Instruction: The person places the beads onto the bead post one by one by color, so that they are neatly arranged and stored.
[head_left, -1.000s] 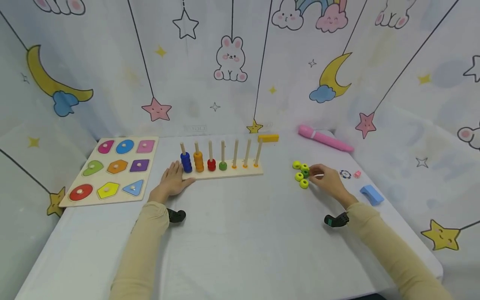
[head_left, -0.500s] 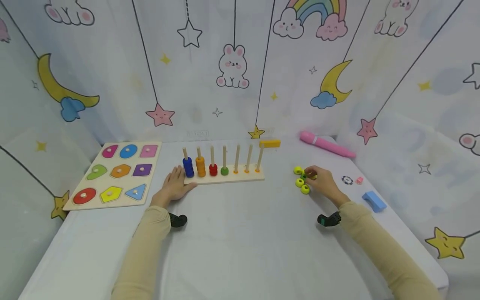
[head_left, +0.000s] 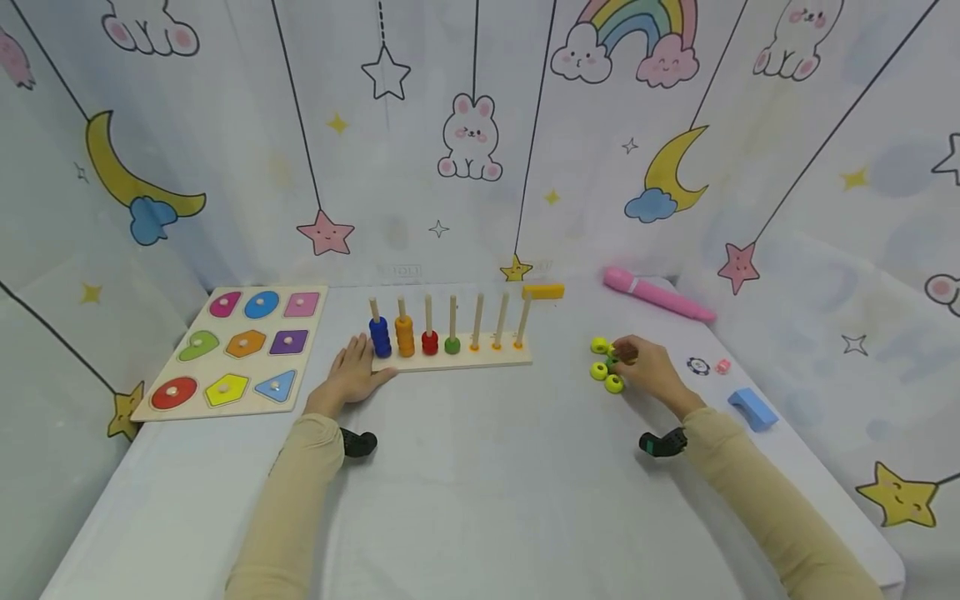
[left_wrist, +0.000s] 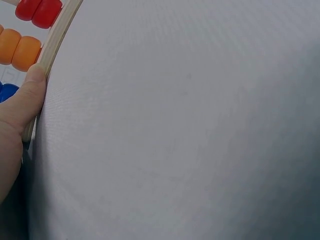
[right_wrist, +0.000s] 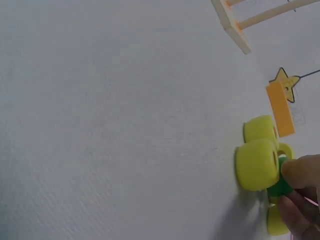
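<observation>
A wooden peg rack (head_left: 450,360) stands mid-table with blue (head_left: 381,336), orange (head_left: 405,336), red (head_left: 430,342) and green (head_left: 452,344) rings stacked on its four left pegs. My left hand (head_left: 358,367) lies flat beside its left end. The thumb (left_wrist: 25,100) touches the base edge (left_wrist: 55,40). To the right, my right hand (head_left: 624,357) curls over a cluster of yellow rings (head_left: 597,371). Its fingertips (right_wrist: 300,172) pinch a green ring (right_wrist: 279,186) behind a yellow ring (right_wrist: 257,165).
A shape puzzle board (head_left: 236,346) lies at the left. An orange block (head_left: 543,291) and a pink wand (head_left: 656,294) lie at the back. A dark chip (head_left: 698,366), a small pink piece (head_left: 722,365) and a blue block (head_left: 752,408) sit near the right edge. Curtains wall in the table.
My right hand has closed in over the ring cluster and now covers one yellow ring. The left hand has stayed by the rack. The head view has tilted slightly.
</observation>
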